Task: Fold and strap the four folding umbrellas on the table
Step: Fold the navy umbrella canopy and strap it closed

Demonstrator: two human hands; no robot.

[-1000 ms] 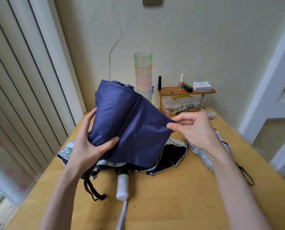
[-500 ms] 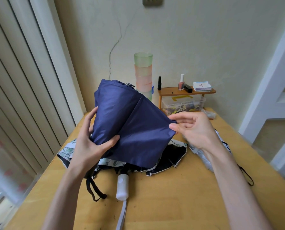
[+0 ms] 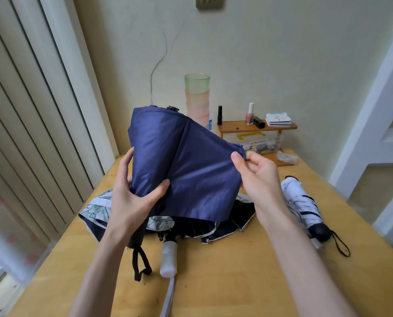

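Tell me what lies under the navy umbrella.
A floral umbrella, unfolded, lies on the table beneath it, white handle sticking out. The navy umbrella covers its middle, so whatever else lies there is hidden.

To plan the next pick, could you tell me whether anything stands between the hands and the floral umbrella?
Yes: the navy umbrella, held in the left hand and right hand, hangs in front of the floral umbrella lying on the table.

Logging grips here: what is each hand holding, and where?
Both hold the navy umbrella: the left hand grips its bundled canopy low down, the right hand pinches the fabric's right edge.
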